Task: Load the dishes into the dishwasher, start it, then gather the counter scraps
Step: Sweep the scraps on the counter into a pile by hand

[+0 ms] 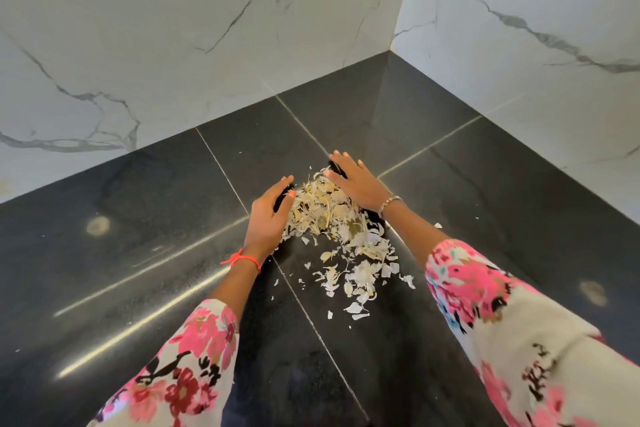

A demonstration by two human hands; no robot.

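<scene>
A heap of pale, papery peel scraps point(323, 210) lies on the black stone counter point(138, 218) near the wall corner. My left hand point(268, 215) rests against the heap's left side with straight fingers. My right hand point(356, 182) lies flat against the heap's far right side, fingers spread. The heap sits between both palms. A looser trail of scraps point(360, 274) spreads toward me from the heap. No dishes or dishwasher are in view.
White marble walls point(173, 45) meet in a corner behind the heap and bound the counter at the back and right. Pale seams cross the counter. Small light smudges point(98, 226) mark the counter at left and right. A few stray flakes lie apart from the heap.
</scene>
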